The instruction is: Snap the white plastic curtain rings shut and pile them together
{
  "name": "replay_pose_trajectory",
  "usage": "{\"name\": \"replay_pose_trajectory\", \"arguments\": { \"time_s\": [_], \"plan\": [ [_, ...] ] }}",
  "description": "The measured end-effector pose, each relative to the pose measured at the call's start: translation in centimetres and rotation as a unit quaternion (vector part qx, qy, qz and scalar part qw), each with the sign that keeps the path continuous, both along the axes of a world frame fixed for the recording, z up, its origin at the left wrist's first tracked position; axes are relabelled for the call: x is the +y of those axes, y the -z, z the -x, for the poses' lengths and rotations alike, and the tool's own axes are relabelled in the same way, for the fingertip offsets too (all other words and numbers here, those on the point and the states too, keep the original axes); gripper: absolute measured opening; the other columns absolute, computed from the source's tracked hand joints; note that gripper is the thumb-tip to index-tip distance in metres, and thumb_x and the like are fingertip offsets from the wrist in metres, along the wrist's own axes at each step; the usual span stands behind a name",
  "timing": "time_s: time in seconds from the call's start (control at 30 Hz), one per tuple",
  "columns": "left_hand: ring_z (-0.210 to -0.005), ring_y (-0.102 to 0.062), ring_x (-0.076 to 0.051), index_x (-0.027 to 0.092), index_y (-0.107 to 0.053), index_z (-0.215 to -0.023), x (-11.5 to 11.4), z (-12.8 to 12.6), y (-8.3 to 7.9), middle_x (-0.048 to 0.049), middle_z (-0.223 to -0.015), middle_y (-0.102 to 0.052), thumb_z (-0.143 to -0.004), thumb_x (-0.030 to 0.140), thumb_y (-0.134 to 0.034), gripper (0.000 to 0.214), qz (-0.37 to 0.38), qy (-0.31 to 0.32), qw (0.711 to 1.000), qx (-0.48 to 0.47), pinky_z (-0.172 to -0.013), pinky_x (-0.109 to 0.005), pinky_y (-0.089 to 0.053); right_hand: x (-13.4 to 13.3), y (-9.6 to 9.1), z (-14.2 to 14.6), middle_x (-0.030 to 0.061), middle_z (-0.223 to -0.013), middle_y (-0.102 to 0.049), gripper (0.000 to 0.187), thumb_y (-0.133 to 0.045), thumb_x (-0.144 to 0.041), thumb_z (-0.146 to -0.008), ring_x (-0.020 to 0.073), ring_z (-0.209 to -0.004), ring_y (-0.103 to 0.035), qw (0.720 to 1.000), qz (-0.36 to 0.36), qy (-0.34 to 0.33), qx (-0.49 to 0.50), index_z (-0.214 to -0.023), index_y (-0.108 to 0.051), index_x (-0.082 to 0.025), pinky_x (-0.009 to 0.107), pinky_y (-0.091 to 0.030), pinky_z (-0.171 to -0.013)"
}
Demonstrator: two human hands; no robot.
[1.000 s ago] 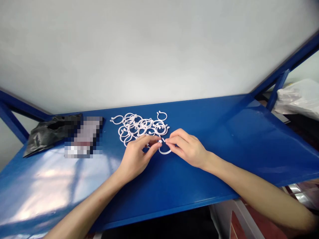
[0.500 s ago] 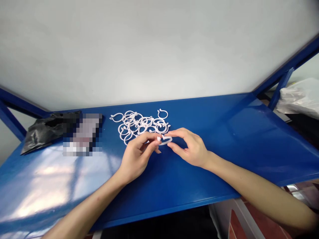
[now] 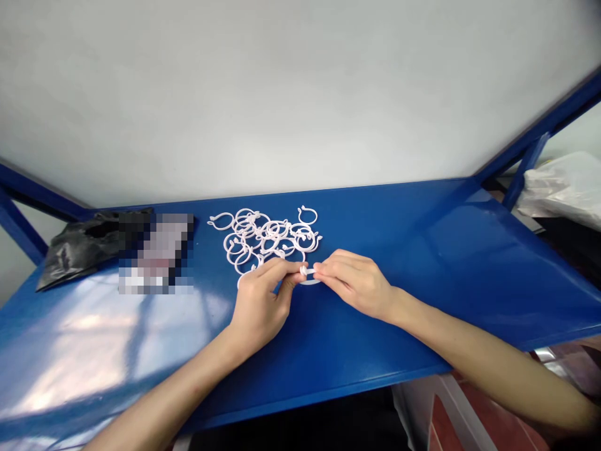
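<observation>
A pile of several white plastic rings (image 3: 265, 238) lies on the blue table (image 3: 422, 263). Just in front of the pile, my left hand (image 3: 263, 300) and my right hand (image 3: 359, 282) meet fingertip to fingertip. Both pinch one white ring (image 3: 308, 275) at its open ends, held low over the table. Most of that ring is hidden behind my fingers.
A black plastic bag (image 3: 77, 250) lies at the table's far left, beside a blurred-out patch. A white wall stands behind the table. Blue frame bars (image 3: 530, 141) slope at the right, with a crumpled white bag (image 3: 563, 188) beyond them.
The ring was held up and tilted between my hands half a second ago. Now my fingertips have closed together on its ends and dropped lower toward the table.
</observation>
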State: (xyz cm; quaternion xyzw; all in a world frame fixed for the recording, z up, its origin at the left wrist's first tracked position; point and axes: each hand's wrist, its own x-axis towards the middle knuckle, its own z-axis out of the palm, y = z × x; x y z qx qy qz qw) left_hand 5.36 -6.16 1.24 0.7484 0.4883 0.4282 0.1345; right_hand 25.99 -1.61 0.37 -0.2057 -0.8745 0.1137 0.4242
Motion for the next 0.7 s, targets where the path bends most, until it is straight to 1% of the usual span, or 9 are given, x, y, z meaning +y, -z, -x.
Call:
{"name": "replay_pose_trajectory", "arguments": {
  "time_s": [0.1,0.2,0.3,0.37,0.43,0.53,0.6,0.63,0.7],
  "plan": [
    [-0.072,-0.071,-0.013,0.021,-0.071,-0.091,-0.3,-0.2,0.2,-0.0011,-0.084,-0.076,-0.096,0.015,-0.058,0.015,-0.03,0.001,0.999,0.02,-0.065,-0.024,-0.056,-0.2,0.1,-0.1,0.0063,-0.09,-0.075,0.016,-0.054,-0.012,-0.099,0.0168,-0.08,-0.069,0.999,-0.032,-0.02,-0.019,-0.104,-0.068,-0.018,0.032,-0.06,-0.071],
    [-0.072,-0.07,-0.013,0.022,-0.071,-0.096,0.0,-0.1,0.6,-0.0016,-0.084,-0.075,-0.097,0.016,-0.056,0.017,-0.041,0.008,0.999,0.034,-0.066,-0.024,-0.056,-0.2,0.3,0.1,0.006,-0.088,-0.074,0.016,-0.054,-0.012,-0.099,0.0171,-0.078,-0.068,0.998,-0.048,-0.01,-0.035,-0.103,-0.068,-0.018,0.031,-0.059,-0.069],
    [-0.076,-0.068,-0.016,0.021,-0.072,-0.105,1.0,0.5,1.0,-0.0039,-0.089,-0.075,-0.099,0.022,-0.057,0.016,-0.063,0.018,0.994,0.092,-0.07,-0.029,-0.056,0.6,0.3,0.1,0.0053,-0.088,-0.075,0.015,-0.054,-0.017,-0.101,0.0178,-0.079,-0.069,0.996,-0.037,0.035,-0.074,-0.101,-0.069,-0.018,0.032,-0.058,-0.072],
    [-0.081,-0.066,-0.019,0.02,-0.071,-0.11,1.8,1.1,1.3,-0.0055,-0.09,-0.075,-0.098,0.028,-0.059,0.018,-0.089,0.013,0.985,0.145,-0.075,-0.034,-0.056,1.5,-0.1,-0.5,0.0057,-0.093,-0.076,0.017,-0.054,-0.022,-0.102,0.0197,-0.083,-0.07,0.988,-0.022,0.089,-0.124,-0.101,-0.07,-0.019,0.034,-0.057,-0.076],
    [-0.085,-0.064,-0.022,0.02,-0.071,-0.112,2.6,1.8,1.5,-0.0063,-0.092,-0.075,-0.097,0.029,-0.061,0.02,-0.108,-0.003,0.976,0.188,-0.078,-0.038,-0.055,2.7,-0.6,-2.0,0.007,-0.096,-0.077,0.019,-0.053,-0.027,-0.102,0.0226,-0.087,-0.07,0.966,-0.002,0.173,-0.191,-0.1,-0.071,-0.019,0.036,-0.056,-0.075],
    [-0.09,-0.061,-0.024,0.019,-0.07,-0.113,3.4,2.5,1.7,-0.0078,-0.1,-0.074,-0.096,0.027,-0.061,0.021,-0.12,-0.02,0.965,0.233,-0.083,-0.04,-0.054,4.5,-1.2,-5.2,0.0091,-0.085,-0.074,0.025,-0.052,-0.028,-0.102,0.0253,-0.077,-0.068,0.896,0.055,0.319,-0.303,-0.091,-0.072,-0.02,0.036,-0.05,-0.061],
    [-0.093,-0.06,-0.025,0.018,-0.068,-0.116,3.6,2.7,1.9,-0.0095,-0.105,-0.073,-0.096,0.026,-0.061,0.023,-0.125,-0.029,0.96,0.249,-0.085,-0.042,-0.054,5.3,-1.2,-7.0,0.0101,-0.084,-0.073,0.029,-0.051,-0.028,-0.102,0.0246,-0.069,-0.066,0.858,0.091,0.367,-0.349,-0.086,-0.073,-0.02,0.036,-0.046,-0.056],
    [-0.095,-0.059,-0.026,0.018,-0.067,-0.118,3.7,2.7,2.0,-0.0104,-0.108,-0.072,-0.096,0.026,-0.061,0.025,-0.127,-0.033,0.959,0.252,-0.086,-0.042,-0.054,5.6,-1.1,-7.6,0.0109,-0.085,-0.073,0.029,-0.052,-0.029,-0.101,0.0247,-0.069,-0.066,0.846,0.099,0.38,-0.361,-0.087,-0.074,-0.02,0.036,-0.046,-0.056],
    [-0.099,-0.058,-0.027,0.017,-0.065,-0.123,3.9,2.7,2.2,-0.0118,-0.113,-0.071,-0.096,0.024,-0.06,0.029,-0.128,-0.034,0.958,0.255,-0.089,-0.044,-0.053,5.7,-1.0,-7.9,0.014,-0.092,-0.073,0.029,-0.051,-0.03,-0.101,0.0274,-0.075,-0.066,0.844,0.089,0.393,-0.355,-0.093,-0.076,-0.019,0.039,-0.05,-0.059]
  ]
}}
